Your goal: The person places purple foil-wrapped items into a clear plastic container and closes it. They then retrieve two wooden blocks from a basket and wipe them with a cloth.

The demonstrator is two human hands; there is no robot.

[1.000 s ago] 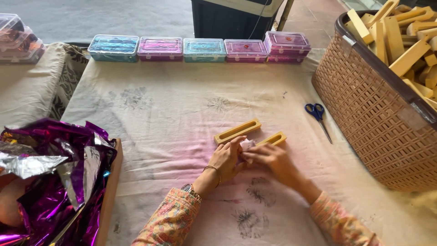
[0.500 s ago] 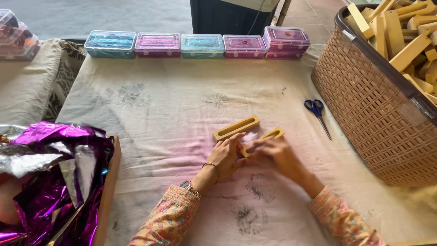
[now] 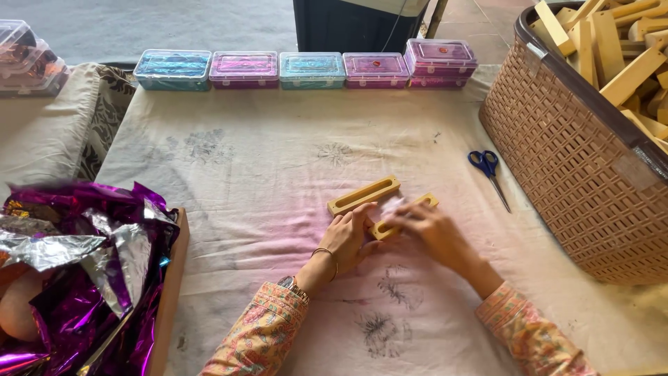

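Left hand [image 3: 350, 237]: rests on the worktop [image 3: 278, 181] at the near end of a slotted wood block [image 3: 406, 214]; fingers curled onto the block's end, pinning it; how tightly, I cannot tell
Right hand [image 3: 426, 228]: lies over the middle of the same block; fingers bent and blurred, seemingly pressing a small pale piece [image 3: 391, 206] at the slot; whether they grip it I cannot tell
Block: flat on the cloth near the worktop's centre, slanting up to the right, partly hidden under both hands
Second block [image 3: 364, 195]: same shape, just beyond the hands, parallel, apart from them
Handling: the block looks stiff, light and dry, not slippery; the long edges or the ends seem the best hold, since the slot walls look thin; the pale piece looks soft and easily crushed, so a light fingertip pinch would suit
Scissors [image 3: 490, 173]: blue-handled, right of the blocks, well apart
Basket [image 3: 557, 139]: woven, far right, heaped with similar wood pieces
Boxes [image 3: 306, 69]: row of clear plastic ones along the far edge
Foil [image 3: 76, 257]: purple and silver, crumpled at the near left
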